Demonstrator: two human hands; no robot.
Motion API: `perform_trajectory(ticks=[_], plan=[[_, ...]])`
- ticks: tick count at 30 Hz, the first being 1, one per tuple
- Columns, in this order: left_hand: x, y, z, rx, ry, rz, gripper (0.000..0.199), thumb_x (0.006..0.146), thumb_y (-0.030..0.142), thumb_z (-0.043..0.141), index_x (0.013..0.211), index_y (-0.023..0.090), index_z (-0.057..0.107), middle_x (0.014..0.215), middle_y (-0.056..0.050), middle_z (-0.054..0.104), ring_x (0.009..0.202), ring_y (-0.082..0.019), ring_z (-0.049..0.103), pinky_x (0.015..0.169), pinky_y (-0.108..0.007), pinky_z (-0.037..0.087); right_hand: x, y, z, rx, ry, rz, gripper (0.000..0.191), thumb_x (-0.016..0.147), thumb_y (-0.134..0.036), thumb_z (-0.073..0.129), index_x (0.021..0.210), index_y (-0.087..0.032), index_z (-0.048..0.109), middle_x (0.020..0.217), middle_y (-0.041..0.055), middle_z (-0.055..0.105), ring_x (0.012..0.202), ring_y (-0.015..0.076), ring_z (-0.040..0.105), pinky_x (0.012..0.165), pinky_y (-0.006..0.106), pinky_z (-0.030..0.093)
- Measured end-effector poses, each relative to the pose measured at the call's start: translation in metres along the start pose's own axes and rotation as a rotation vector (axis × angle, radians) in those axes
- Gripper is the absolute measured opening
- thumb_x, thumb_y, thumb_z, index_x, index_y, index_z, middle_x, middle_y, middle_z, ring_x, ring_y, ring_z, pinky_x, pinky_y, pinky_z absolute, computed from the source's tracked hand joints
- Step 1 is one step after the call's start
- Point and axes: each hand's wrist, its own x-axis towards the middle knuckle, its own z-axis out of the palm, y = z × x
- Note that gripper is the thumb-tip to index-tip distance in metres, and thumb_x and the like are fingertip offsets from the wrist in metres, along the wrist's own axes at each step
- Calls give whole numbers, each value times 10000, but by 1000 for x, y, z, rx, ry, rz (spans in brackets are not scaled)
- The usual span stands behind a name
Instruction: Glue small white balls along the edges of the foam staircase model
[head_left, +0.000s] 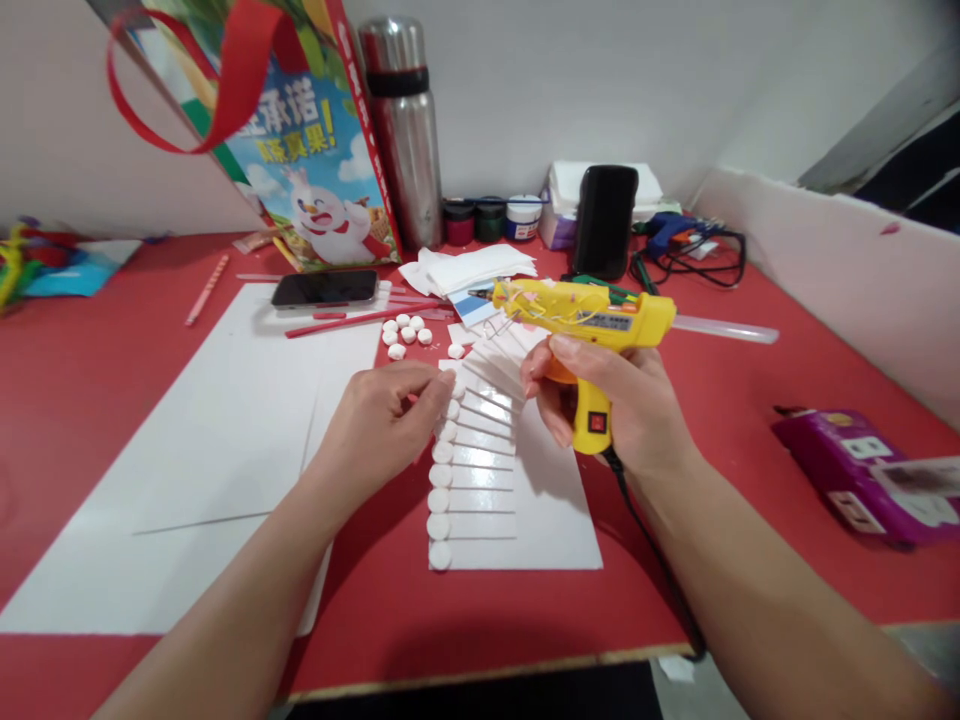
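Nearest us on the red table (90, 380), our left hand (382, 415) pinches a small white foam disc (450, 382) atop the column of discs on white strips (480, 470), our right hand (607, 400) clamped round the yellow plastic glue gun (581, 315) just beyond.

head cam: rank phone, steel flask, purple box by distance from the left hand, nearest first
From the left hand:
1. Phone, lying flat on the red table just beyond the hand, slightly left.
2. Steel flask, upright at the back wall, past the phone.
3. Purple box, far right side of the table, beyond the right hand and its glue gun.
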Motion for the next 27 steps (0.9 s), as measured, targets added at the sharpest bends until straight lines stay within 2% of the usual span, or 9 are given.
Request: perform_trajectory(ticks=[4, 6, 7, 9, 11, 14, 21, 24, 27], plan=[[8, -21, -8, 79, 195, -141, 256, 952, 303, 550, 883, 184, 766, 823, -25, 744, 683, -166, 617, 646, -287, 455, -1, 1, -1, 4, -11, -14, 227, 909, -296, 656, 771, -125, 709, 694, 42, 700, 352, 97, 562, 352, 212, 410], [14, -37, -11, 163, 323, -109, 235, 926, 265, 569, 1015, 182, 770, 1051, -56, 773, 804, -188, 674, 720, -295, 502, -1, 1, 0, 9, -14, -19, 225, 909, -298, 657, 776, -126, 714, 698, 42, 702, 351, 94, 559, 351, 211, 409], [17, -46, -12, 192, 339, -59, 260, 918, 234, 562, 1074, 182, 764, 1150, -74, 758, 929, -211, 690, 792, -306, 522, -2, 1, 0, 11, -14, -19, 228, 906, -298, 660, 770, -125, 716, 695, 44, 704, 348, 93, 556, 347, 210, 404], [22, -59, -12, 208, 292, 41, 302, 923, 205, 540, 1138, 186, 751, 1231, -92, 734, 1093, -238, 673, 916, -344, 525, -3, 0, 1, 18, -11, -21, 235, 897, -300, 669, 750, -123, 717, 681, 44, 704, 340, 94, 551, 335, 207, 390], [25, -68, -10, 214, 209, 98, 328, 935, 191, 515, 1175, 176, 738, 1243, -109, 717, 1153, -246, 651, 961, -367, 520, -3, 0, 2, 21, -12, -26, 239, 890, -295, 676, 730, -122, 713, 667, 42, 701, 337, 96, 551, 330, 207, 381], [26, -71, -7, 262, 133, 114, 338, 933, 179, 505, 1177, 175, 739, 1154, -106, 702, 1057, -235, 654, 935, -375, 527, -3, 0, 3, 19, -14, -35, 248, 892, -297, 676, 720, -121, 708, 666, 40, 698, 335, 95, 549, 332, 210, 376], [26, -69, -11, 325, 108, 21, 216, 873, 218, 609, 1011, 170, 769, 891, -59, 641, 809, -201, 606, 820, -367, 516, -2, -2, 5, 2, -2, -20, 244, 872, -318, 679, 717, -131, 701, 670, 44, 693, 333, 93, 541, 334, 219, 360], [24, -64, -10, 165, 100, -39, 186, 854, 265, 682, 995, 181, 769, 934, -60, 675, 824, -196, 622, 820, -356, 513, -2, -3, 5, -5, -4, -21, 248, 888, -314, 671, 723, -131, 702, 676, 41, 693, 341, 90, 543, 342, 220, 362], [20, -56, -9, -356, 85, -167, 332, 832, 292, 752, 1152, 205, 749, 960, -52, 714, 799, -169, 656, 774, -319, 540, -2, -2, 4, -8, -9, -20, 244, 893, -321, 677, 740, -134, 707, 683, 38, 699, 352, 90, 552, 346, 215, 365]])
